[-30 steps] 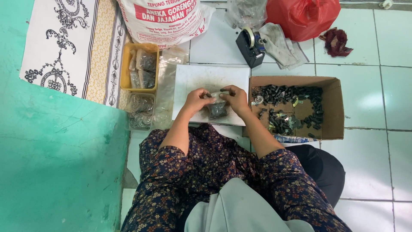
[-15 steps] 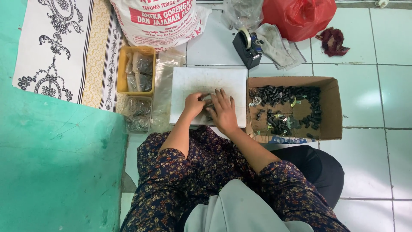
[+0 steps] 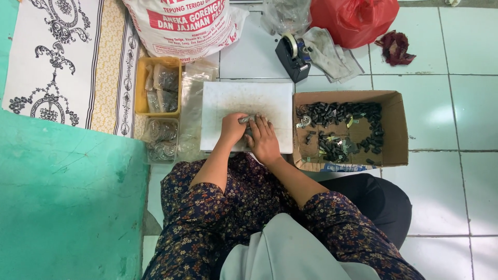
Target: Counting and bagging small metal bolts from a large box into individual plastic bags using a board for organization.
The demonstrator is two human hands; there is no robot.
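From the head camera, the left hand (image 3: pixel 233 128) and right hand (image 3: pixel 264 140) press together on a small clear packet (image 3: pixel 246 120), fingers curled around it, on the white board (image 3: pixel 244 96). Right of the board a cardboard box (image 3: pixel 391 124) holds dark parts (image 3: pixel 337 111); left, a yellow tray (image 3: pixel 141 85).

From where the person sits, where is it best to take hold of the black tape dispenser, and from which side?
Probably grip the black tape dispenser by its two long flat sides, low on the body, coming from above. The tape roll sits on top at the far end, and the grey cloth lies close on its right.
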